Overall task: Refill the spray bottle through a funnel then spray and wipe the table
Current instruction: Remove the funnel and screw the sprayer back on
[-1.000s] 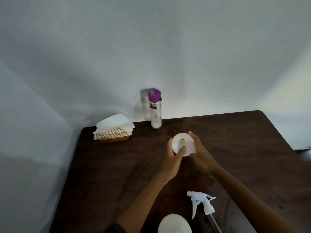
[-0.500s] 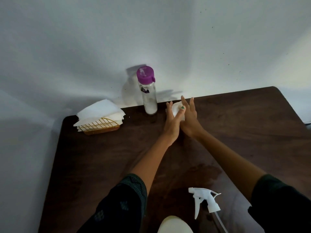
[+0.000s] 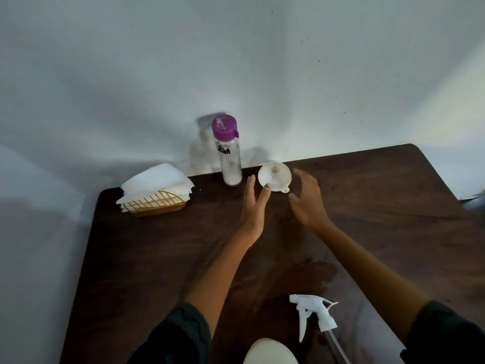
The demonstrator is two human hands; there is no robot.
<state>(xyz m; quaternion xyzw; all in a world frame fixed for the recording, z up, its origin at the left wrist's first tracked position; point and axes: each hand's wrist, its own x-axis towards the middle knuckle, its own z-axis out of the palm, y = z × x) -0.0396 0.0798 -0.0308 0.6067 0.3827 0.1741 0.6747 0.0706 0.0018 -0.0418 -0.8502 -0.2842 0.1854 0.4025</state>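
- White funnel [image 3: 274, 176] at the far edge of the dark table [image 3: 393, 206], just right of the purple-capped bottle [image 3: 227, 151]; wide mouth tipped toward the camera, spout pointing away and down (whether resting on the table or propped cannot be told).
- Left hand [image 3: 252, 206] just near-left of the funnel, fingers straight and spread, one fingertip touching the near-left rim; nothing gripped.
- Right hand [image 3: 307, 203] just right of the funnel, fingers loosely curved and apart, clear of the rim; nothing held.
- Funnel between the two hands and slightly beyond them, so any grasp means reaching forward; left hand nearer, already in contact.
- Funnel's long axis running roughly near-to-far, tilted; small tab on the rim facing near-right, toward the right hand.
- Spray head [image 3: 315, 313] with its tube lying loose at the near edge, well apart from both hands; pale rounded top [image 3: 270, 354] at the bottom of the frame, probably the open spray bottle (a guess).
- Basket of white napkins [image 3: 156, 194] far left, untouched.
- Refill apparently not yet begun.
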